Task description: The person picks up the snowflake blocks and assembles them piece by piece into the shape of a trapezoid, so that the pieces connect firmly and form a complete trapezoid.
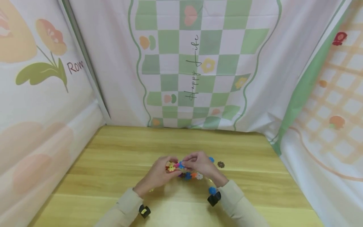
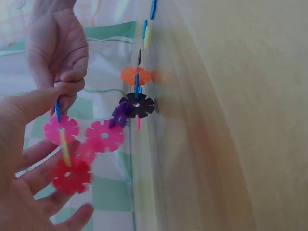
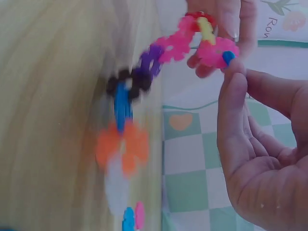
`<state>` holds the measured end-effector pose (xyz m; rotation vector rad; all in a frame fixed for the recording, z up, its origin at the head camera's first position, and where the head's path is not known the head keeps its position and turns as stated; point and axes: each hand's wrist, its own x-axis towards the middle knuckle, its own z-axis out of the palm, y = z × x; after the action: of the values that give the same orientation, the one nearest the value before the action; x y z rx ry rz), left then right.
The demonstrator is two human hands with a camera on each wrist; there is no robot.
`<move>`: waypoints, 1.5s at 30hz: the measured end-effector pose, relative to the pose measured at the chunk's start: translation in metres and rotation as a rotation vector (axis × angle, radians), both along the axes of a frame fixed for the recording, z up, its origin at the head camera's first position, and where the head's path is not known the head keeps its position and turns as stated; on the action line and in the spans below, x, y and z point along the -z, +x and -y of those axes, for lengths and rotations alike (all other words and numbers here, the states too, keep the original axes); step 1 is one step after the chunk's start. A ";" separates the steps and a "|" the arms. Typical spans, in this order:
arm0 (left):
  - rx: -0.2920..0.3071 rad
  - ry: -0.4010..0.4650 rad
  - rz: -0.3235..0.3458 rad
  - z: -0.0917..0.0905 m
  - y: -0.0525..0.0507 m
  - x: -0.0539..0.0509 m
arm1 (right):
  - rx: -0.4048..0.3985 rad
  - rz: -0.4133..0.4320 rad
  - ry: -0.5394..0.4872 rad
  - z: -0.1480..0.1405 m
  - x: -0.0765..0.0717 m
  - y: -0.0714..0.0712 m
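A chain of notched plastic discs runs from the hands down to the table: a red disc [image 2: 71,177], a yellow one [image 3: 206,31], pink discs [image 2: 105,135], a purple one [image 3: 151,61], a dark one [image 3: 129,83], blue and an orange disc [image 3: 122,148], then a white one [image 1: 199,176]. My left hand [image 1: 159,172] holds the red and yellow end, fingers curved around it. Between thumb and finger my right hand [image 1: 203,164] pinches a small blue disc [image 3: 228,57] against the edge of a pink disc.
On the wooden table [image 1: 119,151], a dark disc [image 1: 221,164] and a blue disc [image 1: 211,159] lie right of the hands; another blue disc [image 1: 212,190] is by the right wrist. Printed curtains [image 1: 119,63] enclose the table's back and sides.
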<state>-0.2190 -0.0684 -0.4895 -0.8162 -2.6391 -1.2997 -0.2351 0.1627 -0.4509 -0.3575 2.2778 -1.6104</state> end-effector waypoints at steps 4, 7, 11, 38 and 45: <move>-0.006 -0.038 -0.140 -0.007 -0.004 -0.001 | -0.079 -0.017 0.018 -0.004 -0.006 -0.005; 0.006 0.029 -0.122 -0.010 -0.007 0.002 | -0.127 -0.049 0.054 -0.011 -0.009 -0.019; -0.019 0.097 -0.055 -0.008 -0.005 0.006 | -0.110 -0.161 0.206 -0.031 -0.004 -0.043; 0.004 0.160 0.104 0.002 0.007 0.006 | -0.106 -0.485 0.153 -0.024 0.012 -0.022; 0.017 0.155 0.076 0.001 0.005 0.005 | -0.080 -0.555 0.110 -0.005 0.007 -0.012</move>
<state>-0.2145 -0.0691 -0.4942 -0.7830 -2.5513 -1.5460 -0.2470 0.1682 -0.4578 -0.9550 2.6858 -1.4685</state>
